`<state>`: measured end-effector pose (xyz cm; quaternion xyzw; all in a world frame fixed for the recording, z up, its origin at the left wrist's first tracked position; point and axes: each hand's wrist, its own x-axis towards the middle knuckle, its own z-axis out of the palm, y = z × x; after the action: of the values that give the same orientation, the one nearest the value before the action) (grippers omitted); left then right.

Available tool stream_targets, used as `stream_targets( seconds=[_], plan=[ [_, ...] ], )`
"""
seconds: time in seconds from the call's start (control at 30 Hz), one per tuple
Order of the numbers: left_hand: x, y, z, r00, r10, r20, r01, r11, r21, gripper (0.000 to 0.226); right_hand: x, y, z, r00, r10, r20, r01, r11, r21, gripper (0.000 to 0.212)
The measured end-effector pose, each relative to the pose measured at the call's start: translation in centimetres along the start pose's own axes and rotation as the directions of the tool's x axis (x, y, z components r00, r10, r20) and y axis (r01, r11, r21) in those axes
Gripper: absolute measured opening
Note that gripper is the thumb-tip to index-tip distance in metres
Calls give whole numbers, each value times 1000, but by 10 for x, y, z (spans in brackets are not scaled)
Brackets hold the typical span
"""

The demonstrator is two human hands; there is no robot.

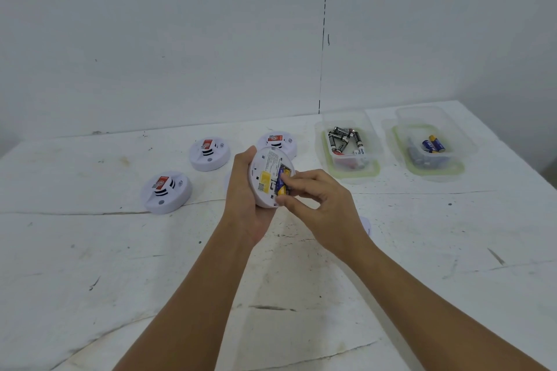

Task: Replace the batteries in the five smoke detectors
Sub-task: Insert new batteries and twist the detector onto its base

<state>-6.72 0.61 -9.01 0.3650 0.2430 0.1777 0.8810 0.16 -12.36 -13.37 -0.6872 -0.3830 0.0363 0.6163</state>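
Two bare forearms reached forward over a scuffed white table [120, 265]. Left hand [244, 205] gripped a white smoke detector [265, 172], back side up, above the table. Right hand [319, 202] pinched a blue and yellow battery [282, 182] sitting in its open compartment. Three more detectors [166, 192] lay behind to the left. Farther right, two clear tubs sat side by side: one with black batteries [346, 138], one with blue batteries [433, 144].
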Motion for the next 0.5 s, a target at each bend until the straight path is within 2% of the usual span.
stream_targets(
  seconds=[0.13, 0.3, 0.4, 0.5],
  plan=[
    [-3, 0, 3, 999, -27, 17, 28, 999, -40, 49, -3, 3, 2, 999, 8, -48, -7, 1000, 15, 32],
    [-3, 0, 5, 1000, -12, 21, 12, 1000, -3, 45, -3, 2, 0, 998, -40, -45, 39, 999, -14, 36],
    [-2, 1, 7, 1000, 0, 27, 0, 1000, -6, 48, -2, 1, -1, 997, -67, -35, 66, 997, -28, 40],
    [-2, 1, 9, 999, -12, 39, 12, 1000, -18, 57, -2, 4, 0, 993, -95, -68, 90, 993, -74, 34]
  ],
)
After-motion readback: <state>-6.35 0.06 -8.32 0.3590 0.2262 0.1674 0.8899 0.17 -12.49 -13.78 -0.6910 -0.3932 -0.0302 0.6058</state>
